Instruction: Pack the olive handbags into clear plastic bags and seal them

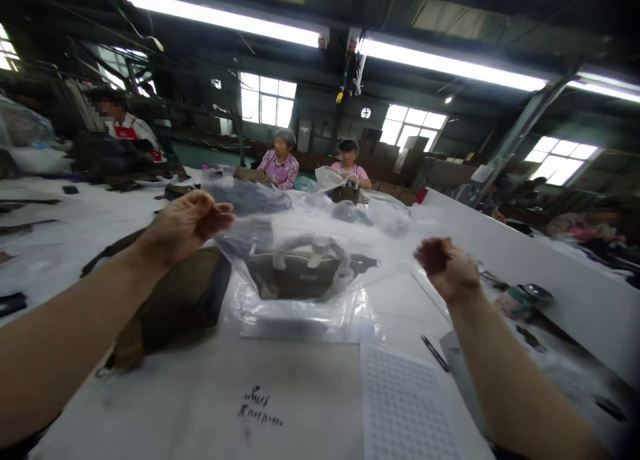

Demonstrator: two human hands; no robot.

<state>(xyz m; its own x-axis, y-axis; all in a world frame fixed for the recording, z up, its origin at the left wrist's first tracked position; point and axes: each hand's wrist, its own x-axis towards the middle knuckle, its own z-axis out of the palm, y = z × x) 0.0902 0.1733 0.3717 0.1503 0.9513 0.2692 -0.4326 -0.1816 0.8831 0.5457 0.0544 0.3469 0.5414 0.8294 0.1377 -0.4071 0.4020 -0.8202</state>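
A dark handbag [295,283] with pale-wrapped handles sits on the table in front of me, inside or behind a clear plastic bag [240,263]. My left hand [187,220] is closed at the upper left of the plastic, fingers pinched on its edge. On the other side, my right hand [453,268] is curled closed where the film stretches toward it; its fingertips are partly hidden and blurred. Under the handbag lies more shiny clear plastic [305,323]. An olive-brown bag [185,297] rests beneath my left forearm.
A printed sheet [405,407] and black tweezers or snips [435,353] lie at front right. Beyond them stand a jar [523,301] and a white partition [505,247]. Plastic-covered bags [255,199] lie farther back. Several people sit around the table, one in a purple patterned top [280,170].
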